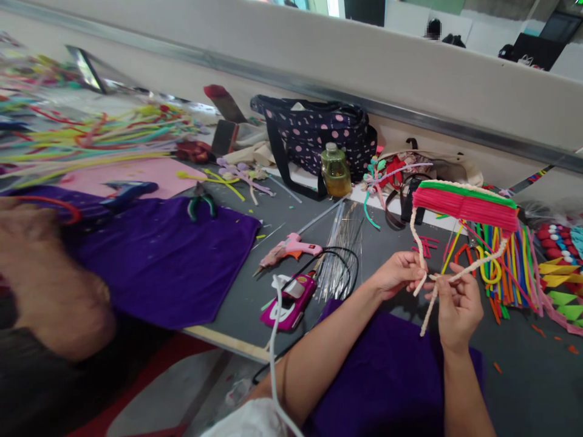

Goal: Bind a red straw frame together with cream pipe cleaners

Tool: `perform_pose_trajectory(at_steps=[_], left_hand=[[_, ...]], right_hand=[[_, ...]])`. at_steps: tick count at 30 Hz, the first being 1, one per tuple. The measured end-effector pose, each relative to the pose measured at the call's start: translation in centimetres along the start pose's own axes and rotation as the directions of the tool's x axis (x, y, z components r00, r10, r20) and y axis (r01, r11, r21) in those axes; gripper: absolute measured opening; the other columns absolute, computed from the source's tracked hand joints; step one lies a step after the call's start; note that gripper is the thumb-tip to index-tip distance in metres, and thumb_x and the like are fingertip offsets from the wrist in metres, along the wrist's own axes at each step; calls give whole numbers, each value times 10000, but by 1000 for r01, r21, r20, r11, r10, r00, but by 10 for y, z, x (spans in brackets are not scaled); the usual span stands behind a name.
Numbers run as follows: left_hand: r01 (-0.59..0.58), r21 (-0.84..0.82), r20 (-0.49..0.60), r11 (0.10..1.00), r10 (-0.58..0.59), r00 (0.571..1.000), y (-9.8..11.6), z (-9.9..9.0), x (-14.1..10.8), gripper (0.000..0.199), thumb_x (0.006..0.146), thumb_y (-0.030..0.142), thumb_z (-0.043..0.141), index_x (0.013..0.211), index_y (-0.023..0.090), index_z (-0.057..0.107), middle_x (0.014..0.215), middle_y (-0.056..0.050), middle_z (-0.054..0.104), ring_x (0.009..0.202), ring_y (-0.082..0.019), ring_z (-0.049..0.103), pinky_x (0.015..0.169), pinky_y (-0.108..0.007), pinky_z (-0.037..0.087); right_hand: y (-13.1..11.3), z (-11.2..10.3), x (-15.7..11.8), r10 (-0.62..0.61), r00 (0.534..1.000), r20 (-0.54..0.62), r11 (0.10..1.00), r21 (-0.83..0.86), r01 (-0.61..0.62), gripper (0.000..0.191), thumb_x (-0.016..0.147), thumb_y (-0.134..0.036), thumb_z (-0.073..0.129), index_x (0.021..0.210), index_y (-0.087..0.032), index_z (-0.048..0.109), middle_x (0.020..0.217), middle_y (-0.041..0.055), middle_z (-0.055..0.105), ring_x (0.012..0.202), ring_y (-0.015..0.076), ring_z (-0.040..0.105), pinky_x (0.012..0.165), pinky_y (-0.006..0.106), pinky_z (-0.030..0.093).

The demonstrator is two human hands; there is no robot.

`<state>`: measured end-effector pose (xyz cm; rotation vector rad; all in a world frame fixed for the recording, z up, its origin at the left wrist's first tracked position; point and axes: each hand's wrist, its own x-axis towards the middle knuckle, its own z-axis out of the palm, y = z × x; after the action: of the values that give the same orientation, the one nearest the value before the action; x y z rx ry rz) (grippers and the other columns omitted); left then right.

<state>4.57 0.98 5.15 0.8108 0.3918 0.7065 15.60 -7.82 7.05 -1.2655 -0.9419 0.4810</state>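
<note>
A pink and green fuzzy panel (464, 206) with a cream edge is up at the right, above the grey table. Cream braided cords (478, 264) run down from its two ends and cross between my hands. My left hand (403, 276) pinches the cord from the panel's left end near the crossing. Close beside it, my right hand (460, 306) grips the cord from the right end, thumb against fingers. Two loose cord ends hang below the fingers. Under my forearms lies a purple cloth (382, 364).
A pink glue gun (291, 247), a magenta device (291, 300) with cables and thin wires (339, 255) lie left of my arms. Coloured stems (510, 267) are at the right. A bottle (336, 172) stands by a dark bag (319, 136). Another person's arm (59, 285) is at far left.
</note>
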Motion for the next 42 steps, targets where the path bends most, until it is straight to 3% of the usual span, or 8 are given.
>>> perform_pose_trajectory(at_steps=[6, 15, 19, 23, 29, 34, 39, 42], left_hand=[[-169, 122, -169, 978, 188, 967, -3, 15, 1, 397, 597, 423, 815, 691, 111, 588, 553, 15, 567, 437, -39, 448, 414, -161, 303], [-324, 292, -280, 900, 404, 871, -7, 26, -2, 327, 688, 370, 747, 663, 143, 513, 577, 34, 525, 502, -53, 462, 484, -176, 364], [-345, 326, -284, 880, 439, 852, -8, 26, -1, 287, 697, 334, 719, 675, 150, 499, 614, 36, 528, 510, -51, 467, 501, -180, 374], [-307, 274, -293, 911, 383, 876, -4, 27, -2, 192, 667, 239, 699, 715, 141, 541, 700, 0, 595, 535, -58, 492, 506, -186, 380], [-322, 181, -210, 929, 356, 911, 3, 27, -4, 235, 655, 184, 682, 695, 162, 452, 692, -25, 650, 555, -84, 535, 517, -193, 387], [-375, 155, -144, 914, 397, 907, 3, 25, -4, 262, 677, 202, 699, 719, 170, 443, 638, 17, 586, 546, -69, 496, 531, -188, 371], [-383, 311, -68, 870, 423, 904, 10, 20, -11, 223, 734, 278, 692, 745, 155, 506, 700, -24, 616, 638, -112, 566, 628, -235, 429], [-352, 413, 19, 840, 379, 925, 18, 15, -15, 223, 764, 315, 670, 855, 136, 575, 816, -65, 653, 760, -156, 616, 711, -265, 457]], right_hand=[[3, 1, -1, -40, 999, -24, 999, -18, 40, 289, 825, -328, 646, 1047, -170, 548, 762, 26, 685, 568, 148, 682, 502, 246, 574], [19, 1, -9, -150, 988, 37, 982, -111, 153, 243, 840, -283, 628, 1047, -179, 554, 818, 43, 704, 618, 156, 700, 563, 273, 603], [22, 1, -10, -154, 986, 58, 974, -159, 161, 240, 838, -303, 629, 1033, -179, 564, 815, 46, 707, 628, 153, 699, 588, 272, 608], [17, 4, -10, -75, 996, 45, 992, -97, 79, 268, 832, -329, 636, 1035, -176, 550, 824, 48, 699, 618, 157, 699, 554, 269, 604], [6, 8, -8, 18, 1000, 16, 1000, -20, -18, 305, 816, -335, 656, 1044, -170, 540, 784, 30, 688, 582, 160, 696, 503, 249, 586], [4, 9, -6, 102, 994, 44, 990, 95, -106, 321, 800, -307, 679, 1051, -172, 533, 801, 28, 685, 566, 166, 693, 464, 252, 575], [4, 7, -4, 128, 991, 34, 985, 116, -132, 333, 783, -301, 696, 1047, -171, 540, 800, 29, 686, 563, 165, 689, 462, 250, 568], [5, 4, 0, 139, 990, 1, 981, 138, -138, 339, 776, -308, 701, 1041, -172, 540, 794, 27, 682, 571, 163, 688, 463, 242, 557]])
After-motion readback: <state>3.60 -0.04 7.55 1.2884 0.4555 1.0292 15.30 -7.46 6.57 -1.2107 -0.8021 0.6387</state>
